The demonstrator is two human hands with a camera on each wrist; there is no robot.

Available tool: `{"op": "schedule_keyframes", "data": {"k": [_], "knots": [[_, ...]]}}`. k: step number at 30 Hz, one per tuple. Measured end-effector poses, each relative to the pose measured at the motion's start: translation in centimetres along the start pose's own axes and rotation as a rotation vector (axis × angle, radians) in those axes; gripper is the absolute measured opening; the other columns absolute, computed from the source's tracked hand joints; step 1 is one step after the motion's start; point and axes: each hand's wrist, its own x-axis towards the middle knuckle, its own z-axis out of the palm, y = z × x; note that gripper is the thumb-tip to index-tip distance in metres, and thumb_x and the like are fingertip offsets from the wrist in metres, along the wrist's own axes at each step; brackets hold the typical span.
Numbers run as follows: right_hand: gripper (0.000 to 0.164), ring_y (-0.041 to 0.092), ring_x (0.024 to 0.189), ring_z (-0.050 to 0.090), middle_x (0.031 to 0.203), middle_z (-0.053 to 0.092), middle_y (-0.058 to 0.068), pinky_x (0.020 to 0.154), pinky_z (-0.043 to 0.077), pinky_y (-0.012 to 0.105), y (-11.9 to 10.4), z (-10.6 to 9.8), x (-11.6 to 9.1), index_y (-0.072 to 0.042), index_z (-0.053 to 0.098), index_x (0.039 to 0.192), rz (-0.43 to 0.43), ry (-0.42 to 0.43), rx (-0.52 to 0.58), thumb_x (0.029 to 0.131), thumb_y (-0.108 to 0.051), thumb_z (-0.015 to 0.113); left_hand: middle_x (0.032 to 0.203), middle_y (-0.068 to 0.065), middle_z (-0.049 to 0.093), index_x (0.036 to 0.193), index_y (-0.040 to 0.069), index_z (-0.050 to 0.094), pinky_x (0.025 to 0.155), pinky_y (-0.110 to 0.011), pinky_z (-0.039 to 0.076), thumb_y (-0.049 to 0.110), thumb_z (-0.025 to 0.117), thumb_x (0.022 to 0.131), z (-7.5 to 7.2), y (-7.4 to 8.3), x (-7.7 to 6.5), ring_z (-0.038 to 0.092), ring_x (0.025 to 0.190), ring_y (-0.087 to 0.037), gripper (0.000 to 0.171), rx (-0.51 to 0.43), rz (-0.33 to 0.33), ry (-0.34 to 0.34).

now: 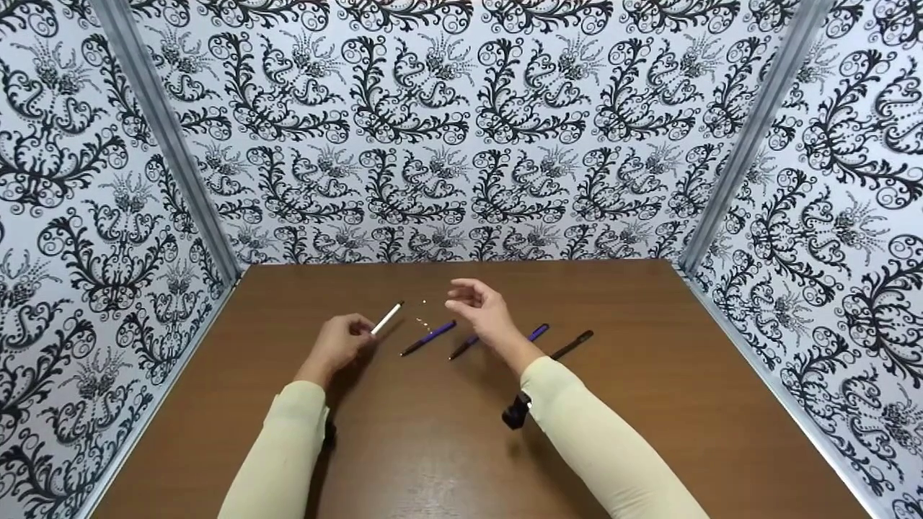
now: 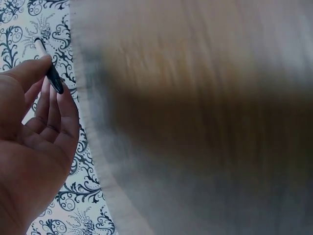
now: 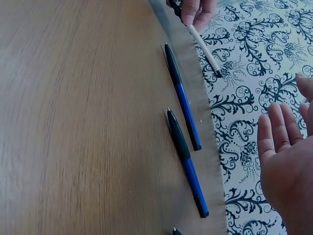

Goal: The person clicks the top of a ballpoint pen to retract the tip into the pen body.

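Pens [image 1: 428, 339] lie in a row, apparently placed, leaving one white pen [image 1: 387, 319] (leftmost) pinched in the left hand [image 1: 336, 344]; the right hand [image 1: 486, 313] hangs empty, loosely unfurled.

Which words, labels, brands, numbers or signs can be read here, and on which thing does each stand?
None can be read.
Any print on the slim white-and-black pen, blue-and-black pens or black pen is too small to read.
The white wall with black scrollwork shows ornament, no lettering.
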Motion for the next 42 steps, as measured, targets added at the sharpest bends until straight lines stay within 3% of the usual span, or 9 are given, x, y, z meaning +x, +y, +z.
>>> {"op": "schedule_keyframes", "data": {"k": [3,8,13,17,23,26,33,42], "knots": [[0.041,0.022,0.109,0.072,0.127,0.074,0.022,0.094,0.06,0.03,0.04,0.07,-0.06,-0.003,0.07,0.14,0.005,-0.004,0.005,0.101,-0.004,0.081,0.091,-0.006,0.075,0.107,0.002,0.08,0.061,-0.03,0.053,-0.002,0.076,0.097,-0.13,-0.13,0.0,0.065,0.076,-0.019,0.012,0.008,-0.028,-0.002],[0.04,0.018,0.104,0.072,0.119,0.077,0.012,0.093,0.062,0.031,0.26,0.2,-0.07,0.0,0.07,0.138,-0.001,0.005,0.028,0.099,0.0,0.08,0.093,-0.007,0.073,0.109,0.001,0.08,0.062,-0.031,0.053,-0.001,0.076,0.099,-0.1,-0.12,0.06,0.065,0.08,-0.022,0.012,0.008,-0.066,-0.022],[0.041,0.017,0.102,0.073,0.118,0.077,0.012,0.092,0.062,0.03,0.22,0.26,-0.04,0.002,0.07,0.138,-0.003,0.01,0.043,0.099,0.001,0.08,0.092,-0.005,0.072,0.107,0.002,0.08,0.072,-0.034,0.052,0.001,0.079,0.097,0.08,-0.48,0.3,0.064,0.085,-0.023,0.009,0.058,-0.054,-0.038],[0.04,0.019,0.103,0.073,0.119,0.077,0.014,0.096,0.063,0.04,0.23,0.15,-0.03,0.002,0.069,0.138,-0.003,0.006,0.048,0.099,0.001,0.08,0.093,-0.005,0.074,0.104,0.003,0.081,0.082,-0.038,0.052,0.002,0.08,0.096,0.08,-0.53,0.37,0.065,0.09,-0.025,0.008,0.096,-0.036,-0.032],[0.039,0.022,0.105,0.074,0.12,0.077,0.014,0.099,0.062,0.05,0.2,-0.07,-0.04,0.001,0.07,0.138,-0.004,0.003,0.042,0.1,0.0,0.08,0.094,-0.005,0.075,0.105,0.004,0.081,0.085,-0.042,0.054,0.003,0.08,0.097,0.06,-0.35,0.23,0.066,0.092,-0.026,0.008,0.134,-0.049,-0.052],[0.04,0.023,0.106,0.074,0.12,0.077,0.012,0.098,0.063,0.047,0.15,-0.12,-0.05,0.0,0.07,0.138,-0.001,0.004,0.041,0.1,-0.001,0.08,0.093,-0.006,0.074,0.106,0.004,0.082,0.082,-0.042,0.055,0.002,0.08,0.098,0.1,-0.38,0.17,0.066,0.089,-0.025,0.008,0.137,-0.054,-0.063],[0.041,0.022,0.105,0.073,0.12,0.077,0.012,0.085,0.063,0.03,0.25,-0.2,-0.02,-0.001,0.07,0.139,0.004,0.013,0.037,0.099,-0.003,0.082,0.091,-0.005,0.075,0.102,0.005,0.083,0.083,-0.042,0.056,0.004,0.082,0.096,0.44,-0.68,0.54,0.066,0.087,-0.025,0.007,0.147,-0.052,-0.061],[0.041,0.022,0.105,0.074,0.121,0.077,0.013,0.085,0.063,0.031,0.21,-0.23,-0.05,-0.001,0.07,0.139,0.01,0.013,0.037,0.099,-0.003,0.082,0.093,-0.007,0.074,0.104,0.004,0.082,0.086,-0.048,0.056,0.006,0.083,0.095,0.36,-0.32,0.48,0.067,0.089,-0.028,0.009,0.186,-0.071,-0.062]]}}
